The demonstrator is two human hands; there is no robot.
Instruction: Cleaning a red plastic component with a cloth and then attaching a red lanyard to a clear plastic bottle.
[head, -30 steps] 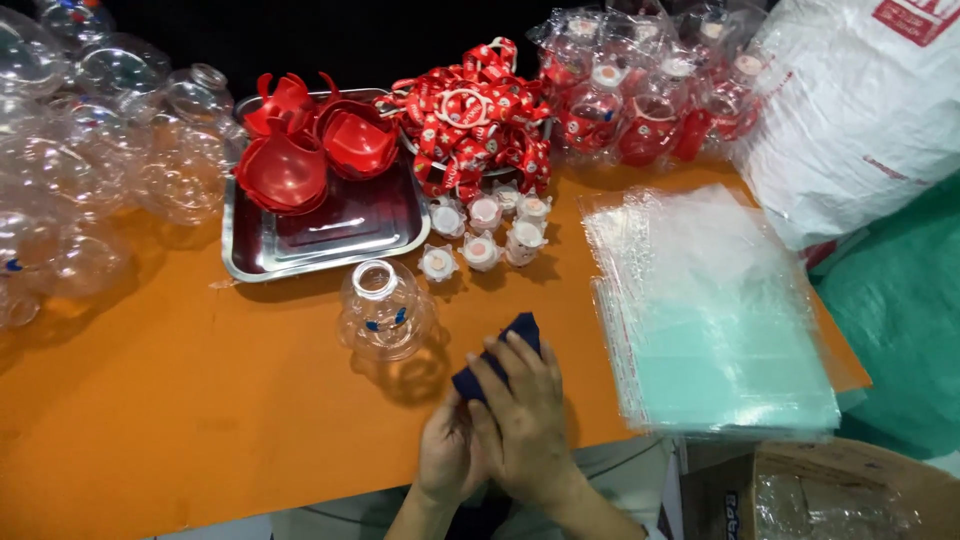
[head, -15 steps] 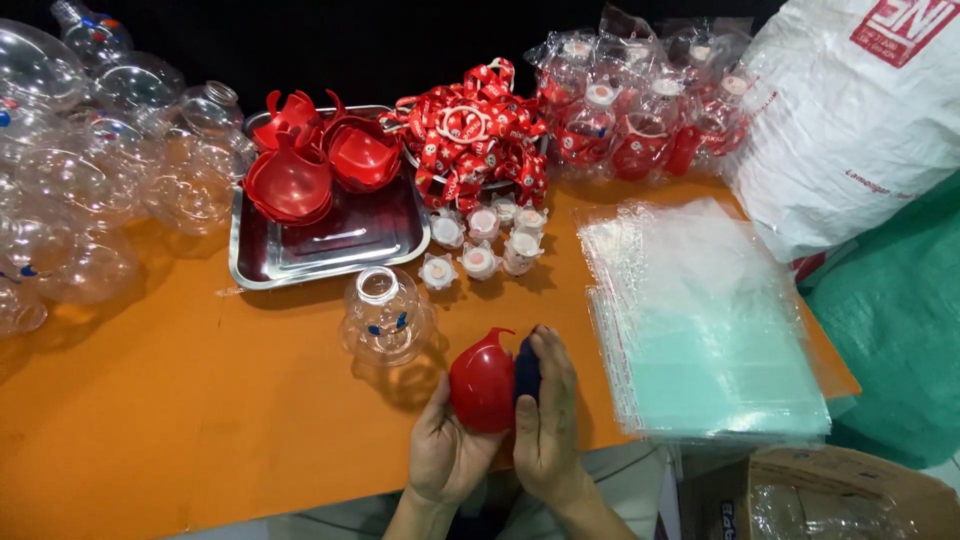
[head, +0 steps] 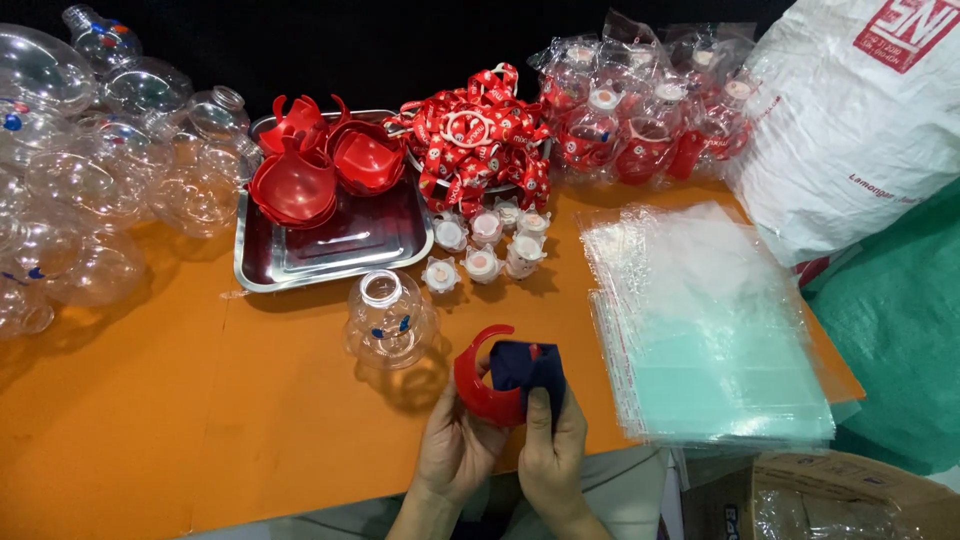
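Head camera looks steeply down, close over orange table (head: 150, 430)

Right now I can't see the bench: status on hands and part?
Left hand holds red cup. Right hand presses dark cloth into it. Clear bottle stands apart, just left. Nothing in the way.

Your left hand (head: 455, 450) and right hand (head: 550, 455) are bare: no gloves, rings or sleeves show at six o'clock.

Things on the orange surface (head: 150, 440)

The round clear plastic jar (head: 387, 318) sits before the shiny metal tray (head: 330, 250); the stack of clear plastic bags (head: 705, 330) lies to the right.
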